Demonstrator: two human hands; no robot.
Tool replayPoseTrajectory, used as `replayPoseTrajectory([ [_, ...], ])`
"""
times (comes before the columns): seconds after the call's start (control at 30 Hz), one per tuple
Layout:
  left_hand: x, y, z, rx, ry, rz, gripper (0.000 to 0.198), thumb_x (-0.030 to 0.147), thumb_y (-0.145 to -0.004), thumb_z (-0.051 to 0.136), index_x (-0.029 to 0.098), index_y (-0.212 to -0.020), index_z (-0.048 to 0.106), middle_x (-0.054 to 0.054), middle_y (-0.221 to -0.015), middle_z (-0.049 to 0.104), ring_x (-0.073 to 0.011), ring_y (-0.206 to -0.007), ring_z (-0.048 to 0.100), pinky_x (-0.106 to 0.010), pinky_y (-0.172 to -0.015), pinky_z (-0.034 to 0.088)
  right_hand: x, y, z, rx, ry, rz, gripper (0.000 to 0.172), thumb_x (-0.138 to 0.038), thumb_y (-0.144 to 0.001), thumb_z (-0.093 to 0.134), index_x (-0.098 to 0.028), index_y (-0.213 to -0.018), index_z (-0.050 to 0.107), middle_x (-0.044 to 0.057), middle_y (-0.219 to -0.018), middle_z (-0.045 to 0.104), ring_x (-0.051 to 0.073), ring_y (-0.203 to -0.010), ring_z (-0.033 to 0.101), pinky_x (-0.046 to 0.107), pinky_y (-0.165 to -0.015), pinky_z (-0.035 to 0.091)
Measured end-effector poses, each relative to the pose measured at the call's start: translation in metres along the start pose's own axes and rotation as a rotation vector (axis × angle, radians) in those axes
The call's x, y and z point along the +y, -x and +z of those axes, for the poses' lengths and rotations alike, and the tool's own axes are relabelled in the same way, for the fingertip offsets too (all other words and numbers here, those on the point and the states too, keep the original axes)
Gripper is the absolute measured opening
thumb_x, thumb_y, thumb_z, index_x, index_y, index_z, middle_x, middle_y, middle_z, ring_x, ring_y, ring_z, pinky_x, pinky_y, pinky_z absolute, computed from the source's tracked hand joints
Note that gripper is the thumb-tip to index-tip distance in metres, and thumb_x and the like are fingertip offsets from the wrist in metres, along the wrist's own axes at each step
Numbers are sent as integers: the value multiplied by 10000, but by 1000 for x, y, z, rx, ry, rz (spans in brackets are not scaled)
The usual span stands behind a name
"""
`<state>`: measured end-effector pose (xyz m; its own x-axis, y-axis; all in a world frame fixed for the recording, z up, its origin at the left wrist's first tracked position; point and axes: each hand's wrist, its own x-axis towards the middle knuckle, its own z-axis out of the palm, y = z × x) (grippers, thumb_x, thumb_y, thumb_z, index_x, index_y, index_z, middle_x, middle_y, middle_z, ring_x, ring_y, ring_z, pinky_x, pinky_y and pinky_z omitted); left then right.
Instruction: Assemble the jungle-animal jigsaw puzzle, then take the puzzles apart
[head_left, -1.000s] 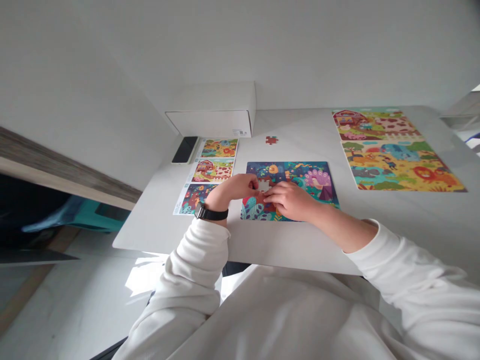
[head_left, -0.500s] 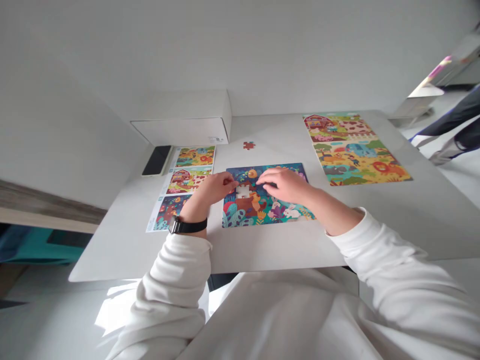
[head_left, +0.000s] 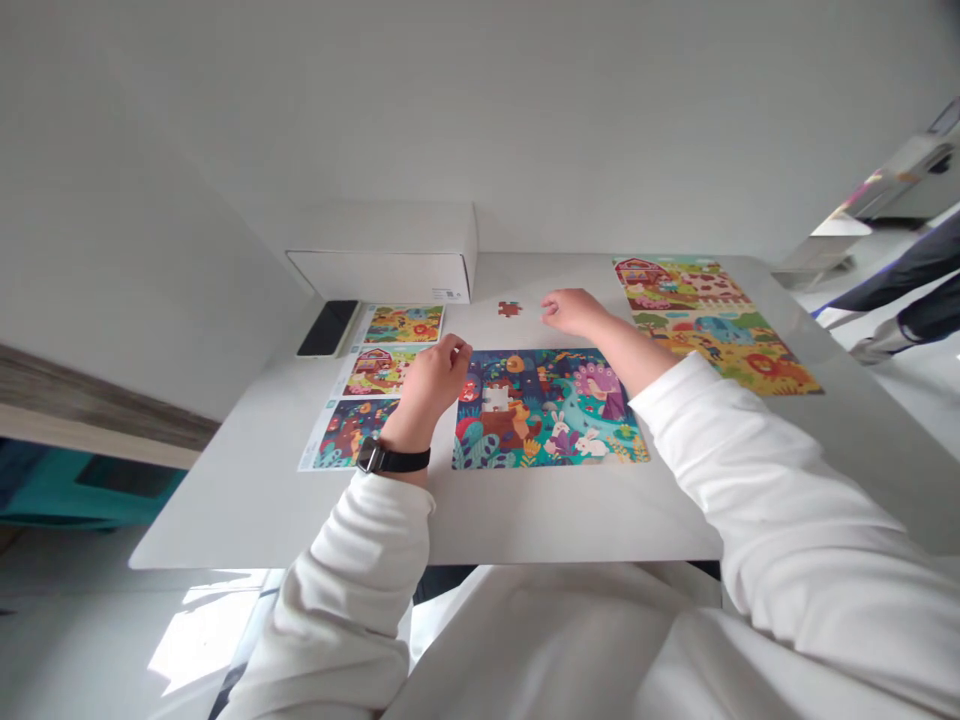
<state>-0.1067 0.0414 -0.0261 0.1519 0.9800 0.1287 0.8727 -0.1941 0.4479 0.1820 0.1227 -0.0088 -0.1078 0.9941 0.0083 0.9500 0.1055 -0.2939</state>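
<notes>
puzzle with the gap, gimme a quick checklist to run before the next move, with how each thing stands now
1. Gap in the dark puzzle uncovered: ok, neither hand is over it.
2. Loose piece in plain view: ok, it lies on the table beyond the puzzle.
3. Right hand on the loose piece: not ok, it is to the right of the piece, apart from it.
4. Left hand holding nothing: cannot tell, its inner side is hidden.
5. Printed sheet fully visible: not ok, the left hand and wrist hide part.
6. Loose piece matches the gap's shape: cannot tell from here.
</notes>
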Motion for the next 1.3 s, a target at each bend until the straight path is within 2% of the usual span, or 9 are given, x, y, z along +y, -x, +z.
replayPoseTrajectory([
  [0.23,1,2,-1,-10,38,-1,328,468,-1080,459,262,-1149,705,-62,-971,780,-241,-909,703,-304,-708,383,-25,-56,31,-38,45,26,444,-335,-998,711,-182,-1414,735,138,-1381,768,280,-1278,711,344,-1066,532],
  [0.37,2,3,-1,9,46,4,357,469,-1095,419,255,-1141,700,-67,-957,778,-244,-906,702,-303,-710,388,-35,-76,40,-57,70,41,432,-396,-947,775,-165,-1312,787,180,-1414,739,313,-1317,689,367,-1073,540],
  [0.5,1,3,-1,9,47,-22,370,487,-1104,406,258,-1155,692,-66,-964,783,-247,-911,708,-299,-690,379,-38,-84,41,-93,35,74,398,-425,-844,878,-163,-1138,825,175,-1237,801,315,-1184,744,371,-1008,569],
  [0.67,2,3,-1,-2,61,-26,362,495,-1095,432,254,-1149,697,-67,-949,780,-247,-888,700,-302,-686,366,-29,-79,41,19,-146,104,349,-218,-784,895,-166,-1099,755,121,-1123,813,257,-1000,754,367,-901,591],
  [0.8,2,3,2,10,80,-3,342,482,-1074,475,248,-1084,724,-61,-891,762,-236,-823,679,-305,-681,365,-18,-56,31,59,-373,78,160,-151,-879,789,-190,-999,691,27,-897,775,150,-718,699,270,-701,573],
  [0.9,1,2,6,64,133,34,295,460,-1053,525,256,-1038,738,-38,-835,741,-212,-755,651,-302,-672,372,-10,-22,15,65,-696,25,212,-162,-852,839,-201,-914,640,-4,-781,708,121,-614,639,238,-591,541],
  [1.0,2,2,10,105,222,118,203,408,-1007,628,257,-1083,741,-19,-879,752,-176,-719,634,-291,-685,413,-2,22,-2,75,-907,-37,299,-240,-791,918,-213,-915,648,-15,-768,682,130,-622,645,259,-600,564],
  [1.1,5,3,14,137,324,256,223,350,-963,706,245,-1158,735,-26,-983,762,-151,-743,646,-277,-720,476,3,68,-11,63,-997,-75,337,-340,-766,938,-221,-948,680,-12,-767,692,143,-645,656,282,-636,577],
  [1.3,13,9,19,186,354,492,222,358,-961,755,224,-1138,751,-36,-1017,732,-148,-820,671,-262,-755,521,-2,123,9,52,-1130,-9,360,-421,-741,914,-226,-957,701,-10,-813,703,144,-710,644,284,-674,568],
])
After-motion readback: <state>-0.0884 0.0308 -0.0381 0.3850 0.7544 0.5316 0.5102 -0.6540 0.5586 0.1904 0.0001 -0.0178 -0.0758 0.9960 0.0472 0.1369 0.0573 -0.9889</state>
